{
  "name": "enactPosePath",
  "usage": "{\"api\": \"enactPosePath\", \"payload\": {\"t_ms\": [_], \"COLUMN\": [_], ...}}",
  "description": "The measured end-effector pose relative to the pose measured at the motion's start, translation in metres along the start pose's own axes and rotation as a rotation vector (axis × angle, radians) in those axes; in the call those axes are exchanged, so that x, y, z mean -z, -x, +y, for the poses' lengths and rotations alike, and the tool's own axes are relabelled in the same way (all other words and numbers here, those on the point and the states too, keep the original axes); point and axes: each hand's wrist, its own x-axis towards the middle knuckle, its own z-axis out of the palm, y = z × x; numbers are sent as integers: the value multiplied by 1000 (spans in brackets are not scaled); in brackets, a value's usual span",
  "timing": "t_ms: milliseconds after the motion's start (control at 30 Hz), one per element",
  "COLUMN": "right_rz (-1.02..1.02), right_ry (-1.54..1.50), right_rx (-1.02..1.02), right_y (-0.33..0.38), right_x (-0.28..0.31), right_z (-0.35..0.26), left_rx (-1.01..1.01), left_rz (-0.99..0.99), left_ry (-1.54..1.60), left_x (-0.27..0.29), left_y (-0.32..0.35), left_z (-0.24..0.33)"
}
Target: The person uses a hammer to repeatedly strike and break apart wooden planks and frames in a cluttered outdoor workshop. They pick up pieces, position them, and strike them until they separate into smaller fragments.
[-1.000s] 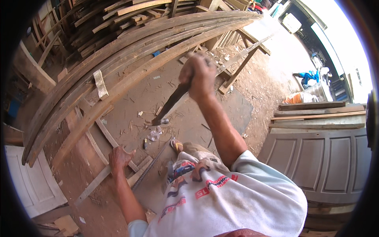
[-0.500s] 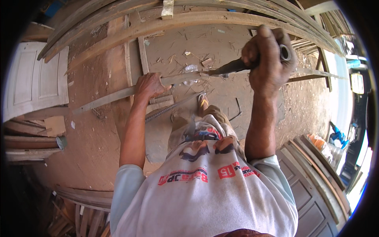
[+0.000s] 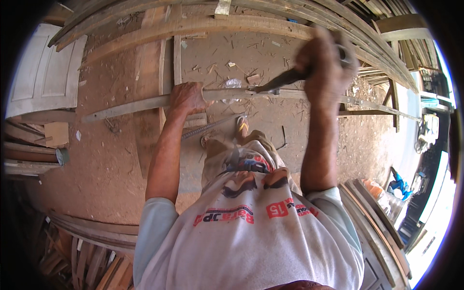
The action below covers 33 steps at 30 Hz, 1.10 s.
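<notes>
A long narrow wooden strip (image 3: 128, 108) runs across in front of me, bowed by the lens. My left hand (image 3: 187, 98) is closed around it left of the middle, thumb along the near side. High on the right, my right hand (image 3: 323, 67), smeared by motion, grips a dark tapered tool (image 3: 286, 79). Its round, hollow-looking end shows beside my fist. The tool slants down leftward, its narrow tip at a chipped spot on the strip. Its exact kind I cannot make out.
Long beams (image 3: 193, 24) cross the far side. A white panelled door (image 3: 46, 72) stands at left. Wood chips, a clear plastic piece (image 3: 233, 83) and a ribbed rod (image 3: 205, 129) lie on the floor by my feet. Stacked boards (image 3: 372, 227) are at near right.
My right hand has shifted slightly, and blurs now, with the tool's tip still at the strip. The left hand keeps its hold. The whole view has turned a little.
</notes>
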Motion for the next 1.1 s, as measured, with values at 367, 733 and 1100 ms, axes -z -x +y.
{"api": "enactPosePath", "payload": {"t_ms": [367,733,1100], "right_rz": [-135,363,245], "right_ry": [210,-367,-288], "right_rx": [273,77,-21], "right_y": [8,50,36], "right_x": [25,189,91], "right_z": [10,-24,-5], "left_rx": [-44,-30,-3], "left_rz": [10,-3,8], "left_ry": [44,-24,-74], "left_x": [-3,4,-5], "left_y": [-2,-10,-13], "left_z": [-1,2,5]}}
